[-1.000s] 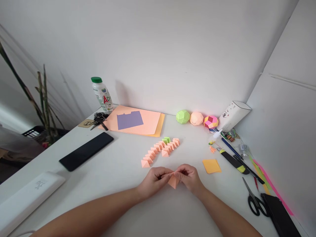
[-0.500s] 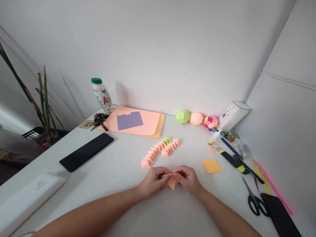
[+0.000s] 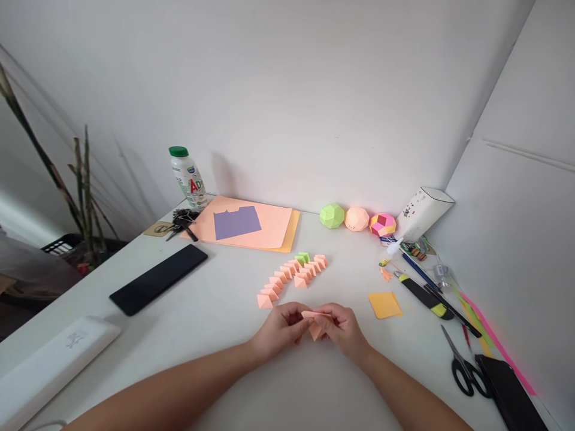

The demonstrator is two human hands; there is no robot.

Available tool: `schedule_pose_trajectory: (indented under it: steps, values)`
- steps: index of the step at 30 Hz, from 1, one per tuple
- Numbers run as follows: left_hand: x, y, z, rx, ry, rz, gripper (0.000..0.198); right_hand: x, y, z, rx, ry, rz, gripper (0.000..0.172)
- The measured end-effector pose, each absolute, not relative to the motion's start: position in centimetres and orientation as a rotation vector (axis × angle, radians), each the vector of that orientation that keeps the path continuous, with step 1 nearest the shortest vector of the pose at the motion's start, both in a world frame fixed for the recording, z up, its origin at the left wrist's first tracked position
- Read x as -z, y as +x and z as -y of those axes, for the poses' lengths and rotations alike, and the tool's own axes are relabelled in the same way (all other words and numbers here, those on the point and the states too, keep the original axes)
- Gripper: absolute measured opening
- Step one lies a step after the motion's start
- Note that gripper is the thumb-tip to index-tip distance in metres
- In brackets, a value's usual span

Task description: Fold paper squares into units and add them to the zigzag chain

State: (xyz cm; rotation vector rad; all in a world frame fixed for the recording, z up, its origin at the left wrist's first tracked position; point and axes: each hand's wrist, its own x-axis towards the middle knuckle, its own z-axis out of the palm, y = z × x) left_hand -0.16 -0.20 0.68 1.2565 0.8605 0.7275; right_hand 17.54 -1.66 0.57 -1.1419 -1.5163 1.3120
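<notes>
Both my hands meet low over the white table (image 3: 215,311), pinching one small peach folded paper piece (image 3: 316,323) between them. My left hand (image 3: 282,329) grips its left side with closed fingers. My right hand (image 3: 344,327) holds the right side, fingers curled over it. Just beyond my hands, a row of several folded peach paper units (image 3: 287,274) with a green one (image 3: 303,258) runs diagonally across the table. An orange pad of square notes (image 3: 385,304) lies to the right of my right hand.
Peach and purple paper sheets (image 3: 245,224), keys (image 3: 182,219) and a bottle (image 3: 188,178) sit at the back left. A black phone (image 3: 158,278) lies left. Three paper balls (image 3: 356,218) line the wall. Pens, a cutter (image 3: 424,293) and scissors (image 3: 465,365) crowd the right.
The paper piece between my fingers has been folded flatter and turned a little. Both hands stay in the same spot. The camera view has shifted slightly.
</notes>
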Motion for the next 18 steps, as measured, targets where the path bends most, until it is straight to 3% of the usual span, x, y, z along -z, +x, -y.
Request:
schedule_pose_trajectory:
  steps: [18]
  values:
    - [-0.38, -0.07, -0.02, -0.781, 1.218, -0.857, 0.028, -0.44, 17.73, 1.81, -1.386, -1.150, 1.471, 0.022]
